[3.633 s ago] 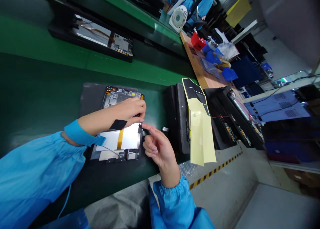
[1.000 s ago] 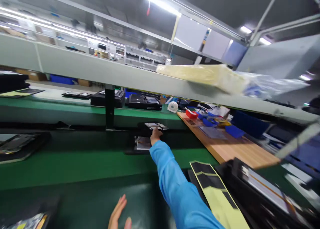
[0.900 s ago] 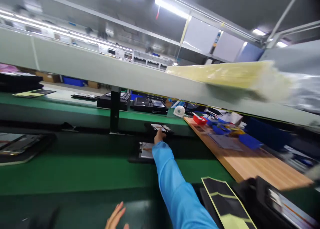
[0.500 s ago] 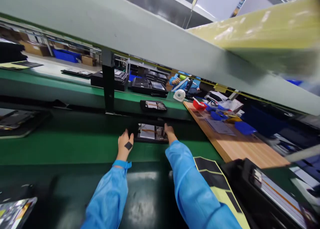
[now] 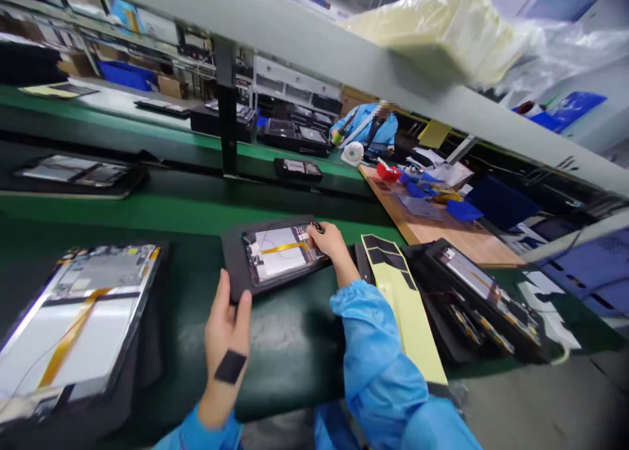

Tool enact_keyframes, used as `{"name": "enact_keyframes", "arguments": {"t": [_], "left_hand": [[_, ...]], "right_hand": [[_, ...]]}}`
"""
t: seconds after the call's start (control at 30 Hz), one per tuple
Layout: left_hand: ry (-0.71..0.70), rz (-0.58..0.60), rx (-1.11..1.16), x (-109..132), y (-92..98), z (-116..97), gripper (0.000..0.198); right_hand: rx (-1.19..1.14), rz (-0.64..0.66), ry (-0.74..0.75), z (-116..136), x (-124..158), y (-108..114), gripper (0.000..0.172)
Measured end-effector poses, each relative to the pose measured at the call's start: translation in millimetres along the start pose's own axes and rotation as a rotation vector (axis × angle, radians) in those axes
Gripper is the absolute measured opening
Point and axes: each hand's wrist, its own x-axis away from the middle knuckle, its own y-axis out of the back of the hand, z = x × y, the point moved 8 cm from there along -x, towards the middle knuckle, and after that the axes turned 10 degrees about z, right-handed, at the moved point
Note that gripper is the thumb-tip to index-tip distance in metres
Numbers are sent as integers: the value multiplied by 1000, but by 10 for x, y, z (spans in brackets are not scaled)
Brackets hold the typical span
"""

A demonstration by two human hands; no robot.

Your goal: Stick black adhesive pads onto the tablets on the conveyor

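My right hand (image 5: 330, 242) grips the right end of a black foam tray (image 5: 234, 259), its thumb over the top. In the tray lies an opened tablet (image 5: 282, 252) with a white battery and an orange ribbon cable. My left hand (image 5: 227, 332) is at the tray's lower left corner, thumb and fingers apart; whether it touches the tray I cannot tell. A black square patch (image 5: 230, 367) sticks to the back of that hand. To the left, a larger opened tablet (image 5: 88, 325) rests on black foam.
Right of my arm lies a yellow sheet (image 5: 410, 319) with black stickers, then stacked opened devices (image 5: 484, 286). Another tray with a device (image 5: 78, 171) sits at the left on the green belt. A shelf beam (image 5: 314, 50) crosses above. A co-worker (image 5: 366, 126) sits beyond a wooden board (image 5: 422, 230).
The tray with the tablet has come off the green belt toward me in my right hand. My left hand has also come nearer. The view has shifted, showing more of the near bench.
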Motion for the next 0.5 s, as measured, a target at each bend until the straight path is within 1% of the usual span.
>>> {"name": "enact_keyframes", "arguments": {"t": [0.07,0.13,0.17,0.2,0.23,0.27,0.3,0.33,0.37,0.43,0.47,0.5], "left_hand": [[67,4,58,721,59,175,83],[144,67,91,1381,19,348,77],[173,124,91,1652,-25,414,74],[186,196,78,1866,-75,457,70],[174,276,54,2013,-118,469,64],[129,350,18,2087,-138,445,57],[46,404,-30,2085,-125,378,49],[-83,424,-87,2015,-72,264,42],[-236,412,-162,1893,11,121,36],[-571,287,-362,1585,216,-201,28],[-639,236,-526,1395,269,-285,23],[-663,201,-693,1198,291,-332,21]], "right_hand": [[48,108,73,55,140,-221,29],[82,223,159,193,180,-501,26],[92,276,208,293,172,-648,24],[95,322,260,408,157,-787,21],[91,359,314,528,144,-909,16],[80,386,368,642,144,-1006,14],[63,395,417,737,166,-1066,17],[41,386,460,804,216,-1087,22],[16,361,496,838,300,-1073,27],[-40,276,542,795,577,-976,30],[-71,230,553,724,763,-922,29],[-103,187,552,626,968,-879,26]]}}
